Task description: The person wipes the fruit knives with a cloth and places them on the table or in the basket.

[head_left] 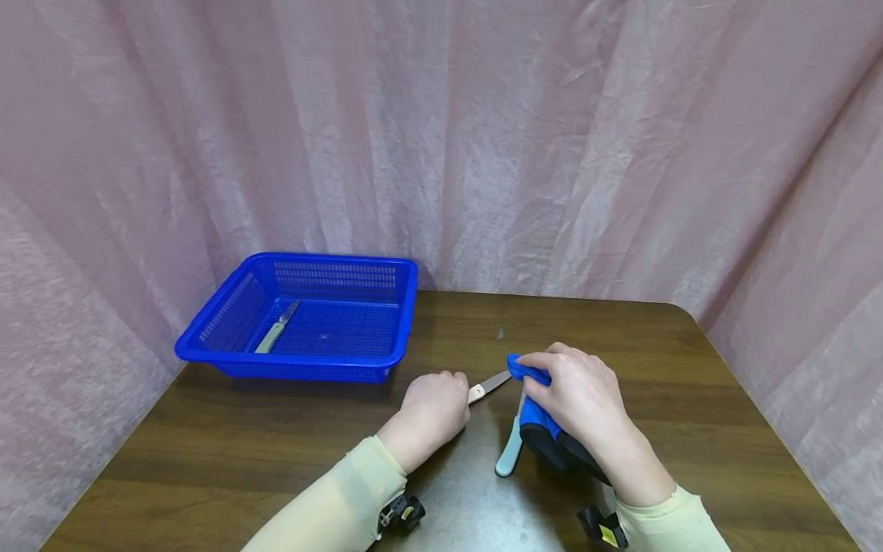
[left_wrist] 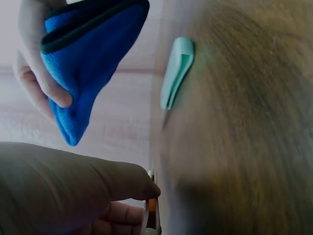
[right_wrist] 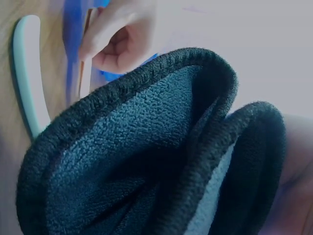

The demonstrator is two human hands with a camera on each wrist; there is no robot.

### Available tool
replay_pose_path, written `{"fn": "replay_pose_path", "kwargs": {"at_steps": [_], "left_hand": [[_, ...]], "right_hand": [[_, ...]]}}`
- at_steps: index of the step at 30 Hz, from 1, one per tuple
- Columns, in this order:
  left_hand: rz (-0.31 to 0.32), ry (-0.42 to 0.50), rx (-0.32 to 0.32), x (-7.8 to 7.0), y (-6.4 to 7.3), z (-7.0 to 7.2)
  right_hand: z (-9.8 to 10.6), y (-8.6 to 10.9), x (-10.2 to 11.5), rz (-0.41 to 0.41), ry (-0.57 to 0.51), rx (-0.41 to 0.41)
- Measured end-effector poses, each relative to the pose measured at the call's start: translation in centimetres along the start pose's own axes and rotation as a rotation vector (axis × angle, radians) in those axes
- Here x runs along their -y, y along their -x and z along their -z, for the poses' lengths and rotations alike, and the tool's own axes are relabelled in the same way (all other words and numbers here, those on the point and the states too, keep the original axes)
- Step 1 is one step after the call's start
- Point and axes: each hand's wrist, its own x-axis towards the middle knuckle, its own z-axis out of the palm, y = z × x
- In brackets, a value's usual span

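Note:
My left hand (head_left: pixel 436 406) grips a folding knife by its cream handle (head_left: pixel 476 394), thumb along the side in the left wrist view. The knife's blade (head_left: pixel 495 381) points right, its tip right at a blue cloth (head_left: pixel 541 416). Thumb and fingers of my right hand (head_left: pixel 582 387) pinch this folded cloth, which has dark edging; its open folds (right_wrist: pixel 132 142) fill the right wrist view. Between the hands, a second folding knife with a mint handle (head_left: pixel 510 451) lies on the table, its blade partly hidden by the cloth. The slotted mint handle (left_wrist: pixel 177 73) also shows in the left wrist view.
A blue plastic basket (head_left: pixel 297 362) stands at the back left of the wooden table (head_left: pixel 276 437). Inside it lies another knife (head_left: pixel 273 336) with a pale handle. Pink curtains (head_left: pixel 441 138) hang behind the table and along its sides.

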Motion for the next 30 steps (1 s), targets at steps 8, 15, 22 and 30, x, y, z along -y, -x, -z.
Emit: {"fn": "replay_pose_path", "kwargs": {"at_steps": [8,15,22,30], "left_hand": [[-0.087,-0.033,-0.251,0.7,1.5,1.4],[-0.142,-0.049,-0.385,1.3,2.7,3.2],[-0.154,-0.036,-0.466,2.3,3.2,4.6],[-0.146,-0.038,-0.520,2.9,3.3,5.8]], "right_hand": [[0.4,-0.2,0.4,0.002,-0.022,-0.021],[0.7,-0.6,1.0,0.010,-0.043,-0.031],[1.0,-1.2,2.0,0.017,-0.052,-0.040],[1.2,-1.6,3.0,0.026,-0.057,-0.062]]}}
